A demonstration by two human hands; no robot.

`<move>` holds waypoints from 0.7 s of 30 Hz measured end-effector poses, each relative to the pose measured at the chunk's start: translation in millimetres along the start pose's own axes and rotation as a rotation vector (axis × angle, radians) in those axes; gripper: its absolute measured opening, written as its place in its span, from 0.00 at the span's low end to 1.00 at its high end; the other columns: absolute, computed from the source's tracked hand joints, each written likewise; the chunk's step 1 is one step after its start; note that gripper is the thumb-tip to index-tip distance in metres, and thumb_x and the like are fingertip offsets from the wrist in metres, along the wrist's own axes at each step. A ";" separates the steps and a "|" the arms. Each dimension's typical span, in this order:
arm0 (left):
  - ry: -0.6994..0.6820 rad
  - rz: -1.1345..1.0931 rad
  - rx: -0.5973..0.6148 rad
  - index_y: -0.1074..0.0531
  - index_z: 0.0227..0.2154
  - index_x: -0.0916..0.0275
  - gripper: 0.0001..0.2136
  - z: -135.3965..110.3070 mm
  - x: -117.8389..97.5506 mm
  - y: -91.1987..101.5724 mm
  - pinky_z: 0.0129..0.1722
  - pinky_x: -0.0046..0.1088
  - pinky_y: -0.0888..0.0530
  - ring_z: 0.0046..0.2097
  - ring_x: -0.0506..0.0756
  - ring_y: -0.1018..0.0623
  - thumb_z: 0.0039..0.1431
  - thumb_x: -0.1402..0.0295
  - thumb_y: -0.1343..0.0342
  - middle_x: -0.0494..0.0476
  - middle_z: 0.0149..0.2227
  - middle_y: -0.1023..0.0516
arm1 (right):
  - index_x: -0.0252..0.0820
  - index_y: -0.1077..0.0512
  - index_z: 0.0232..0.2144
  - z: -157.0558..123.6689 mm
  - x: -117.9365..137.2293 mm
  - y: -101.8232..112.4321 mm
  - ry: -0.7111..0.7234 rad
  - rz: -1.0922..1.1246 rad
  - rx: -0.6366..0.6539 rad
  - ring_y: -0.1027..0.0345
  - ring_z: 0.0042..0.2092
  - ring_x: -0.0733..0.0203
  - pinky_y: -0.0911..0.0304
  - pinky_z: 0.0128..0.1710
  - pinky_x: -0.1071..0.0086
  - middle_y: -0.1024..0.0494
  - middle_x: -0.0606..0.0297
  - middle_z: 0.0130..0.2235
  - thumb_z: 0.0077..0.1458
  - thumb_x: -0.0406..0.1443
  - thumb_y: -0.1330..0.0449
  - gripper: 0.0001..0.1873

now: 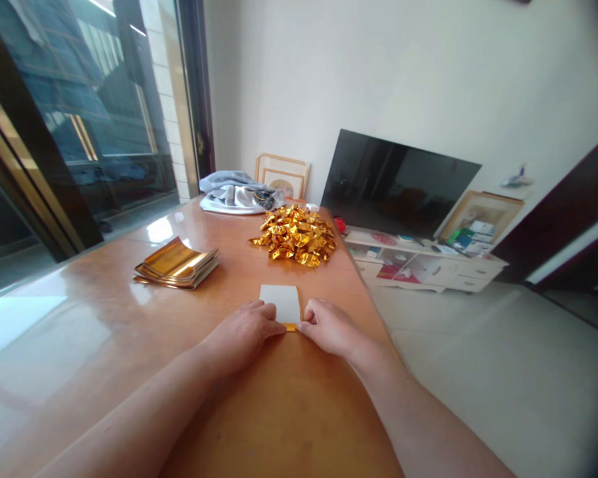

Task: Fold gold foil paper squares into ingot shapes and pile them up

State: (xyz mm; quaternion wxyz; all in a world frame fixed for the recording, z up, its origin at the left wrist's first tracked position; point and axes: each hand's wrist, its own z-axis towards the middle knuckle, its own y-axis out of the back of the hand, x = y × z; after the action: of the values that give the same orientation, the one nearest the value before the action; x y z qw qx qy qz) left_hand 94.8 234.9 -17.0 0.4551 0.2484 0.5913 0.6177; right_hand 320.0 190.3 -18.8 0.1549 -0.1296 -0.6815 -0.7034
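Note:
A sheet of foil paper [286, 303] lies on the table with its pale side up. Along its near edge runs a narrow folded strip of gold [290, 327]. My left hand [252, 328] has its fingers closed on the left end of that strip, thumb toward the middle. On the right end, my right hand [329, 325] pinches the same fold, fingers curled. The fingers hide parts of the sheet's lower corners. Farther left is a stack of gold foil sheets [177, 262], slightly curled. Beyond the sheet sits a heap of folded gold foil pieces [299, 236].
The glossy wooden table [274, 411] has its right edge close to my right forearm. Folded cloth [239, 192] lies at the far end, near leaning picture frames [282, 176]. A television [398, 182] and a low white cabinet [433, 272] stand beyond to the right.

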 end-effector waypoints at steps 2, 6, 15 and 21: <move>-0.004 0.021 0.007 0.20 0.36 0.54 0.16 0.0 -0.1 1.1 0.37 0.30 0.36 0.39 0.57 0.30 0.69 0.67 0.55 0.56 0.33 0.30 | 0.45 0.31 0.31 -0.9 -0.6 4.6 -0.022 -0.013 0.031 0.35 0.36 0.63 0.51 0.31 0.71 0.24 0.68 0.36 0.55 0.43 0.36 0.10; -0.003 0.062 0.008 0.19 0.36 0.53 0.14 0.0 -1.0 3.3 0.36 0.32 0.37 0.38 0.57 0.29 0.68 0.67 0.53 0.57 0.33 0.29 | 0.44 0.30 0.32 -2.9 2.9 13.4 -0.039 -0.078 0.030 0.34 0.37 0.63 0.48 0.33 0.71 0.24 0.67 0.36 0.57 0.38 0.38 0.05; 0.008 0.047 0.003 0.19 0.40 0.50 0.11 -0.5 -2.4 5.1 0.38 0.34 0.36 0.38 0.58 0.29 0.64 0.67 0.47 0.58 0.34 0.29 | 0.42 0.24 0.44 -39.2 45.6 16.9 0.297 -0.359 0.125 0.37 0.49 0.52 0.44 0.49 0.62 0.24 0.55 0.45 0.66 0.34 0.50 0.14; 0.026 0.110 0.025 0.19 0.40 0.50 0.11 -1.9 -1.2 4.5 0.40 0.36 0.38 0.38 0.59 0.28 0.62 0.69 0.46 0.58 0.36 0.27 | 0.40 0.23 0.42 -46.0 47.1 17.9 0.275 -0.477 0.119 0.37 0.46 0.47 0.45 0.45 0.57 0.24 0.51 0.43 0.63 0.34 0.49 0.15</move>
State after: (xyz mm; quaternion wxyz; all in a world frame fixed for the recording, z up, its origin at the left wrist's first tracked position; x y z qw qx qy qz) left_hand 92.5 233.5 -12.8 0.4094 0.2781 0.5903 0.6376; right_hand 285.1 142.1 14.4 0.0833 0.1404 -0.7056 -0.6895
